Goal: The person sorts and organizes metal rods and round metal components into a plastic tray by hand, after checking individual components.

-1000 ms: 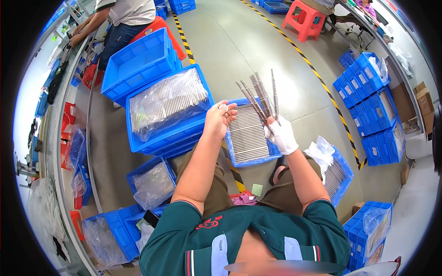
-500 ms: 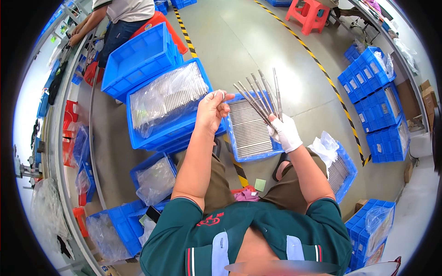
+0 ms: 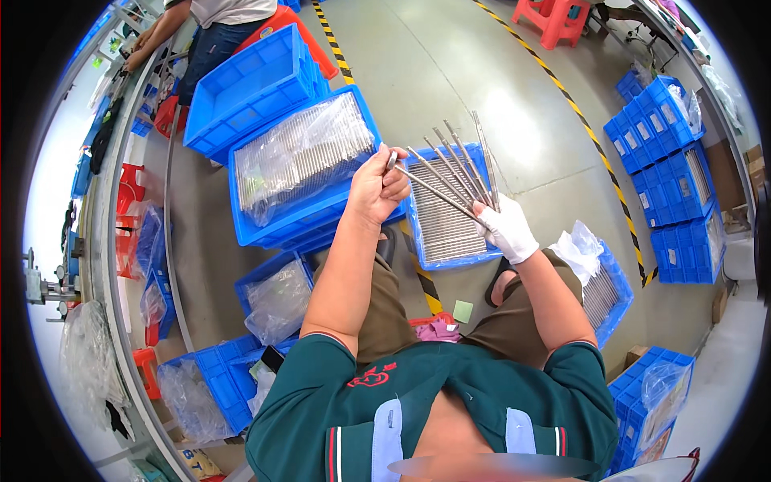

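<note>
My bare left hand (image 3: 377, 185) pinches a small metal ring (image 3: 392, 161) between thumb and fingers. One slim metal rod (image 3: 438, 191) reaches across to the ring; whether its tip is inside or only against it, I cannot tell. In a white glove, my right hand (image 3: 507, 229) grips this rod's other end and several more metal rods (image 3: 459, 165), fanned out upward and away from me. Under the rods is a blue crate (image 3: 458, 263) with rows of similar rods. Some fingertips of the right hand show bare.
At left, a blue crate (image 3: 301, 229) holds plastic-covered rods; an empty-looking blue crate (image 3: 245, 80) stands behind it. More rods fill a crate (image 3: 614, 309) by my right leg. Stacked crates (image 3: 671, 193) stand far right. A person (image 3: 225, 40) works at the left bench.
One rod has swung down from the fan toward my left hand, its end now at the ring. Both hands have come nearer together, and the view has shifted slightly.
</note>
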### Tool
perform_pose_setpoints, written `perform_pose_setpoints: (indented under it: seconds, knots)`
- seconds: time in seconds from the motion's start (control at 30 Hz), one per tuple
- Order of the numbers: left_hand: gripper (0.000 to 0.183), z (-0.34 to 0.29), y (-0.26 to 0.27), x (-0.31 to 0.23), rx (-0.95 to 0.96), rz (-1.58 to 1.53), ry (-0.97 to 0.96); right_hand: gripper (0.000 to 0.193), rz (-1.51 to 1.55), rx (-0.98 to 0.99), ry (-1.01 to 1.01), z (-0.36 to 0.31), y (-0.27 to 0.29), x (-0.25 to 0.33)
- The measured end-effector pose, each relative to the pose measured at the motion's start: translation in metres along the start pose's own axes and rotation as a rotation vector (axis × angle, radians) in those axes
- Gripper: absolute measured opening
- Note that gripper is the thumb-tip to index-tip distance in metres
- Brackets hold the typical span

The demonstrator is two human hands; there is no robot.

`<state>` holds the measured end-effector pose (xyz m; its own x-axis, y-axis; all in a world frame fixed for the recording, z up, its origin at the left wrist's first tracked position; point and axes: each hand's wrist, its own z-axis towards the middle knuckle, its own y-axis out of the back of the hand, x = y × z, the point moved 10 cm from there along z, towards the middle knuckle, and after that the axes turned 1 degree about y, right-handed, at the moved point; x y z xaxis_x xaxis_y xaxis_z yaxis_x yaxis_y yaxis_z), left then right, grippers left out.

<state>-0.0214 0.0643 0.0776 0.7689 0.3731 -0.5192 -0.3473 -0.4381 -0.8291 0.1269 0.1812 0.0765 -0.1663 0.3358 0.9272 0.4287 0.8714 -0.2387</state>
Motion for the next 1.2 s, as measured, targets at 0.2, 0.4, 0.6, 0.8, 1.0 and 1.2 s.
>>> perform_pose_setpoints:
  seconds: [0.2, 0.4, 0.6, 0.8, 1.0, 1.2]
  knots:
    - [0.034, 0.0, -0.002, 0.008, 0.08, -0.01, 0.061, 0.021, -0.175, -0.012, 0.039, -0.001, 0.004, 0.006]
    - [0.033, -0.006, -0.002, 0.002, -0.046, 0.294, 0.037, 0.017, -0.38, -0.063, 0.122, -0.003, 0.011, 0.015]
    - [0.035, -0.002, -0.005, 0.001, -0.06, 0.28, -0.039, 0.017, -0.332, -0.082, 0.103, -0.001, 0.014, 0.011]
    - [0.037, -0.001, -0.007, 0.011, -0.064, 0.284, 0.005, 0.018, -0.341, -0.11, 0.112, -0.001, 0.014, 0.009]
    - [0.038, -0.005, -0.011, -0.004, -0.074, 0.726, -0.14, 0.014, -0.301, -0.096, 0.138, 0.004, 0.02, 0.01]
    - [0.032, -0.008, -0.024, -0.003, 0.05, 0.788, -0.117, 0.019, -0.248, -0.067, 0.073, 0.002, 0.02, 0.01]
